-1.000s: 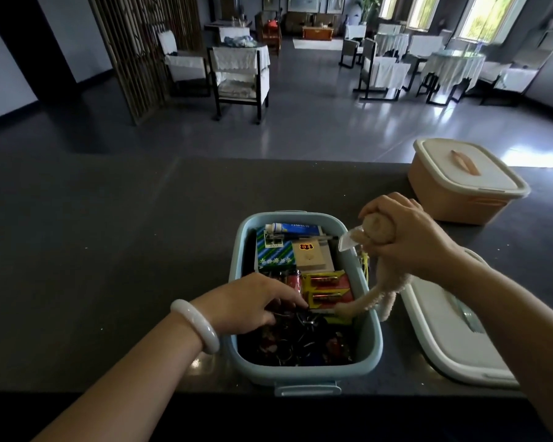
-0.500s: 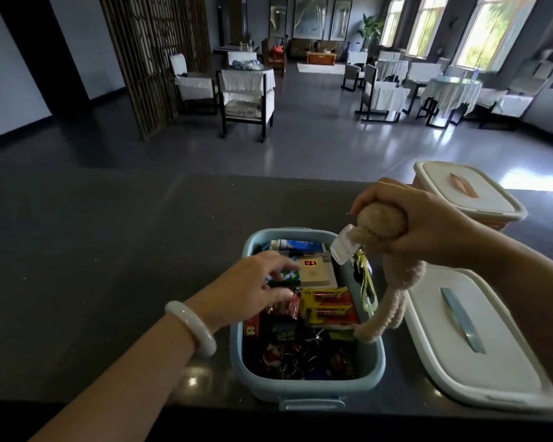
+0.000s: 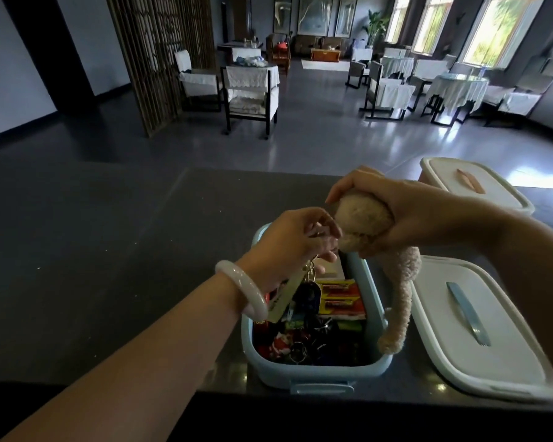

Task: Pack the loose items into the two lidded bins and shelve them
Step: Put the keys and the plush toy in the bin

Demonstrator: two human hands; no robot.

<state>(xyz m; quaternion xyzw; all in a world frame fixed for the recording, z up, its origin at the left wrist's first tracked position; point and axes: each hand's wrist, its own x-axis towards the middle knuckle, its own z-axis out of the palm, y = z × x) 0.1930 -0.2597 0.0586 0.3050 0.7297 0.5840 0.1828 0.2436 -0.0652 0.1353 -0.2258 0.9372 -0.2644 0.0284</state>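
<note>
plush toy (image 3: 363,223) sits squeezed in my right hand (image 3: 406,215) above the open blue bin (image 3: 316,368), its long limb dangling over the bin's right wall. my left hand (image 3: 296,242) pinches the keyring and tag hanging at the toy's head. i judge i'm still packing: next i need to tuck toy and ring down among the packets and keys, then fit the white lid (image 3: 479,330) lying beside it on the tabletop (image 3: 109,250). the second bin (image 3: 473,183), lidded, waits behind.

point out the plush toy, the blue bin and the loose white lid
plush toy (image 3: 361,224), head view, on its fuzzy round head
blue bin (image 3: 313,371), head view, on its near wall
loose white lid (image 3: 492,352), head view, on its flat top
</note>
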